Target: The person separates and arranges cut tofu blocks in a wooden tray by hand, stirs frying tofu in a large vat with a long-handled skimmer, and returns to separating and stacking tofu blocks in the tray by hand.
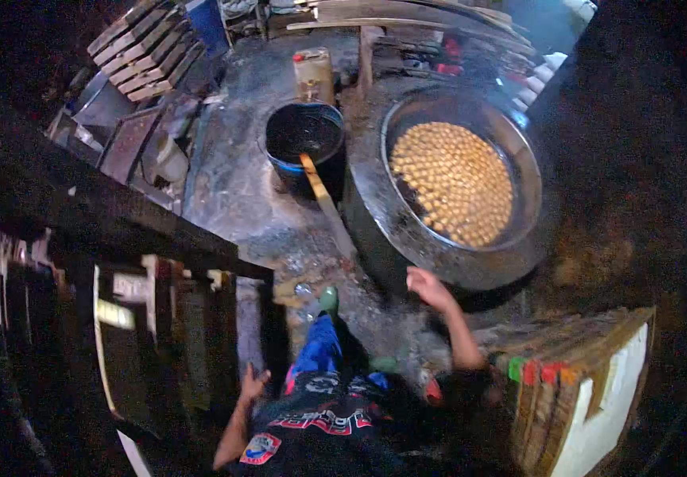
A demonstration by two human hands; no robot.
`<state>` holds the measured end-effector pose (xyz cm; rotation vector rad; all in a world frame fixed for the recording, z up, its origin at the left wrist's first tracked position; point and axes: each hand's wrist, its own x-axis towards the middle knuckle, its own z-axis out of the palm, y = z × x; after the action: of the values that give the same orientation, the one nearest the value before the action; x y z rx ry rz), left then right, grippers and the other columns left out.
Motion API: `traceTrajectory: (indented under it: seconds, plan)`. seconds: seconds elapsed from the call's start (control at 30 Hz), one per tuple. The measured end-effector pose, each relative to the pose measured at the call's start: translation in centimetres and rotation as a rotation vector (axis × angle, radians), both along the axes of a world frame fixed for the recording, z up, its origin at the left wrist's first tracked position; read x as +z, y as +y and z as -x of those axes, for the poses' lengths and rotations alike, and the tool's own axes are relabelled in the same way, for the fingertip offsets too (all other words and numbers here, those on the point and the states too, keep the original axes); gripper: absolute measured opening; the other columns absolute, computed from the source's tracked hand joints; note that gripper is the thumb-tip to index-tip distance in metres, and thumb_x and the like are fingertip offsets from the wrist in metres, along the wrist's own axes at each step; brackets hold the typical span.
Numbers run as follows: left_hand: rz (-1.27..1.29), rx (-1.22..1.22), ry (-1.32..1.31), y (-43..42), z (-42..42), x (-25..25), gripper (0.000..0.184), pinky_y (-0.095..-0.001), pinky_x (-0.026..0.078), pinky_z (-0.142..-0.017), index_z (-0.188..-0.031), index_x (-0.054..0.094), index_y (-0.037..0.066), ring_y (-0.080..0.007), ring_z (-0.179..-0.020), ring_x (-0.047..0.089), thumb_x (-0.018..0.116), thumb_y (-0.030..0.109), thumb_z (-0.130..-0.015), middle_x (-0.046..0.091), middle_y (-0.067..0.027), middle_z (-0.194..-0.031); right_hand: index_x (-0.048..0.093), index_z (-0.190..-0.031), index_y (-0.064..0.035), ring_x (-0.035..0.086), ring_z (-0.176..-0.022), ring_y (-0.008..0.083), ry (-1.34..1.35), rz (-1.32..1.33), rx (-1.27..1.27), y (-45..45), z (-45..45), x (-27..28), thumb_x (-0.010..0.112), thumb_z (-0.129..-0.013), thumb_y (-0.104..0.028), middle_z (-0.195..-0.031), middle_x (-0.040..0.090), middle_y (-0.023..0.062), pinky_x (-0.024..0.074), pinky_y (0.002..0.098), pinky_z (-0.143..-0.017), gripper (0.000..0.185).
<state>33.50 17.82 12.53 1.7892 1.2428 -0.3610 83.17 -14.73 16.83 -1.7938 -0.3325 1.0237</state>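
Observation:
My right hand (429, 288) is raised near the front wall of a big round stove, its fingers loosely bent and apart, with nothing seen in them. Beyond it, a wide metal pan (531, 171) set in the stove top holds many round golden-brown pieces (454, 183) in dark liquid. Low at my left side hangs my left hand (256, 383), thumb and fingers apart, holding nothing visible. A long wooden stick (323, 195) leans against the rim of a dark drum (267, 151) to the left of the stove.
A yellowish jerrycan (314, 77) with a red cap stands behind the drum. Stacked wooden boards (542, 397) are close on my right. Dark shelving or racks (160, 318) line my left. Slatted wood (146, 49) is piled far left. The floor (236, 167) looks wet.

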Motion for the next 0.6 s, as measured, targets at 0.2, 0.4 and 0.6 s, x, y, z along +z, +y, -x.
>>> traceTrajectory:
  seconds: [0.2,0.4,0.6]
  plan:
    - [0.232,0.442,0.018,2.6,10.4,-3.6,0.065,-0.0341,0.049,-0.086,-0.137,0.037,0.002,-0.0232,-0.100,0.059,0.069,0.023,-0.085,0.058,-0.0177,-0.119,0.045,-0.128,-0.0075,0.061,-0.092,0.0224,0.436,0.084,-0.129,22.3,-10.8,-4.8,0.064,-0.084,-0.046,-0.109,0.056,0.0078,0.0496,0.0369,-0.068,0.060]
    - [0.237,0.706,-0.237,8.4,4.7,0.6,0.063,-0.0358,0.052,-0.082,-0.138,0.034,0.004,-0.0201,-0.099,0.060,0.068,0.019,-0.087,0.063,-0.0130,-0.108,0.049,-0.113,-0.0051,0.061,-0.078,0.0220,0.901,-0.475,-0.069,31.5,-6.6,-13.1,0.066,-0.085,-0.031,-0.093,0.054,0.0057,0.0509,0.0357,-0.061,0.041]
    - [0.344,0.565,-0.182,10.8,-9.2,6.3,0.057,-0.0379,0.053,-0.082,-0.135,0.037,0.002,-0.0213,-0.097,0.061,0.064,0.021,-0.089,0.063,-0.0112,-0.106,0.061,-0.083,-0.0071,0.049,-0.053,0.0112,0.512,-0.285,-0.266,26.7,-5.1,-4.4,0.065,-0.084,-0.025,-0.068,0.056,-0.0010,0.0433,0.0308,-0.054,0.018]
